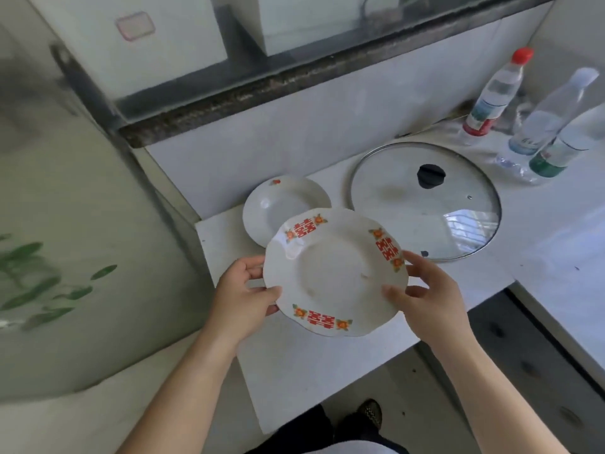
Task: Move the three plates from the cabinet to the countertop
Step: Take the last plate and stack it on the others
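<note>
Left hand [244,290] fingers curled round left rim of red-patterned white plate [334,273], right hand [429,296] pinching opposite rim, plate held over white countertop [311,371], second plate [281,208] resting behind it, glass pot lid [425,204] alongside.

Reference: patterned plate [334,273].
- Behind it: near rim of plain plate [281,208] is covered.
- Under its rim: fingertips of left hand [244,290] and right hand [425,296] are out of sight.
- At its near edge: a second rim line shows; cannot tell whether it is a separate plate.
- Far right of it: label of red-capped bottle [494,96] is unreadable; green-labelled bottle [553,158] is cut by the frame edge.
- Left of it: green leaf marks [39,283] are smeared.
</note>
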`<control>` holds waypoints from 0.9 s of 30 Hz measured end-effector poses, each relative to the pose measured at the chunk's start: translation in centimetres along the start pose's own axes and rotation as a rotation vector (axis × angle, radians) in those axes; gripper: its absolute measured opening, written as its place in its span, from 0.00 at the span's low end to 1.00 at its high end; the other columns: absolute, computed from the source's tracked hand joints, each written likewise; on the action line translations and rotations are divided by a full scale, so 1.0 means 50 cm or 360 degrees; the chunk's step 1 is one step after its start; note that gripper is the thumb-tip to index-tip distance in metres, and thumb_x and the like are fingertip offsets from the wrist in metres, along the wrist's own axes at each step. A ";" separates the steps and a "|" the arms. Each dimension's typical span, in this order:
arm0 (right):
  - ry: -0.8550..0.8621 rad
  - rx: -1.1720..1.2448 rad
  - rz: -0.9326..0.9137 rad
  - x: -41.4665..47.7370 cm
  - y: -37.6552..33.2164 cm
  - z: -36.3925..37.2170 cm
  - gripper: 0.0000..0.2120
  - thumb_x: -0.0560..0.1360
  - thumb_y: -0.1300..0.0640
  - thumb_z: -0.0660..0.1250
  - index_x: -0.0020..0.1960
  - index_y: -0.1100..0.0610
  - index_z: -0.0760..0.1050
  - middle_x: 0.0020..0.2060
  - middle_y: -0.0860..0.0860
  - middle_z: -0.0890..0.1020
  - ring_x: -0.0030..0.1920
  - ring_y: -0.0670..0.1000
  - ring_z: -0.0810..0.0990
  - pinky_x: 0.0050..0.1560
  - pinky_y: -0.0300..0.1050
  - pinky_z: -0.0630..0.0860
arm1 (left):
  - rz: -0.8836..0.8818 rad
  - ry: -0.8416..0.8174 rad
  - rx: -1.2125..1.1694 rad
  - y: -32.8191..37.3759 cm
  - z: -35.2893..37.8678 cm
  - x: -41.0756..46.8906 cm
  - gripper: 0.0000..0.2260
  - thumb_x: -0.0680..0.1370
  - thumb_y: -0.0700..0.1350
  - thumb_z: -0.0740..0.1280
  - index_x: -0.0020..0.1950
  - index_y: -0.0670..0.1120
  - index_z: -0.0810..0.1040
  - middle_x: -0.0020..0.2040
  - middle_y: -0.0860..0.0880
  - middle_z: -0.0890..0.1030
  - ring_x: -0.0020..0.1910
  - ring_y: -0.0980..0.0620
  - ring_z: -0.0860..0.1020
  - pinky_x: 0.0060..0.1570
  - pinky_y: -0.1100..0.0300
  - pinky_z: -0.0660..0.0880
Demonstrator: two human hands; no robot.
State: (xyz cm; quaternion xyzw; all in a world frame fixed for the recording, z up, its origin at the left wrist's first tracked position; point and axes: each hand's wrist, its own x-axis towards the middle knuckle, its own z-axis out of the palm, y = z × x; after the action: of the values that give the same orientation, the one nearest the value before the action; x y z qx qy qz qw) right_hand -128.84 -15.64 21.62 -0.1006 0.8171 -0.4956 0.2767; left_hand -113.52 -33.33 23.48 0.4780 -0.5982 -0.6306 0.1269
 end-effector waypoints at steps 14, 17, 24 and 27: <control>-0.0007 -0.0178 -0.0094 0.044 -0.080 0.110 0.26 0.71 0.63 0.70 0.66 0.48 0.70 0.54 0.46 0.78 0.38 0.39 0.79 0.30 0.31 0.70 | -0.0095 -0.0119 -0.0173 -0.021 -0.116 0.097 0.25 0.71 0.30 0.67 0.59 0.56 0.72 0.50 0.49 0.76 0.48 0.52 0.78 0.36 0.62 0.79; -0.0012 -0.0197 -0.0125 0.064 -0.092 0.110 0.25 0.71 0.64 0.70 0.65 0.48 0.71 0.56 0.48 0.79 0.40 0.41 0.80 0.35 0.36 0.73 | -0.0100 -0.0142 -0.0189 -0.022 -0.117 0.110 0.24 0.71 0.31 0.68 0.57 0.57 0.72 0.50 0.49 0.76 0.50 0.51 0.78 0.39 0.59 0.80; -0.0135 -0.0350 -0.0232 0.149 -0.118 0.122 0.27 0.70 0.64 0.70 0.67 0.50 0.70 0.53 0.47 0.80 0.36 0.40 0.81 0.30 0.32 0.72 | -0.0098 -0.0008 -0.0179 -0.016 -0.095 0.154 0.21 0.72 0.33 0.66 0.57 0.55 0.72 0.49 0.52 0.76 0.52 0.50 0.76 0.41 0.57 0.79; -0.0254 -0.0399 -0.0235 0.193 -0.125 0.126 0.28 0.69 0.62 0.72 0.67 0.50 0.70 0.56 0.47 0.79 0.39 0.42 0.82 0.32 0.33 0.71 | -0.0066 0.0136 -0.0135 -0.014 -0.081 0.168 0.20 0.72 0.33 0.65 0.55 0.55 0.72 0.47 0.54 0.77 0.48 0.52 0.77 0.43 0.53 0.80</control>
State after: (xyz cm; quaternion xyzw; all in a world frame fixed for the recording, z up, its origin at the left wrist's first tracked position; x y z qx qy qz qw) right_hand -134.03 -27.66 21.39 -0.2332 0.8383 -0.3993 0.2889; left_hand -114.48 -41.86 19.78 0.5109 -0.5550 -0.6368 0.1595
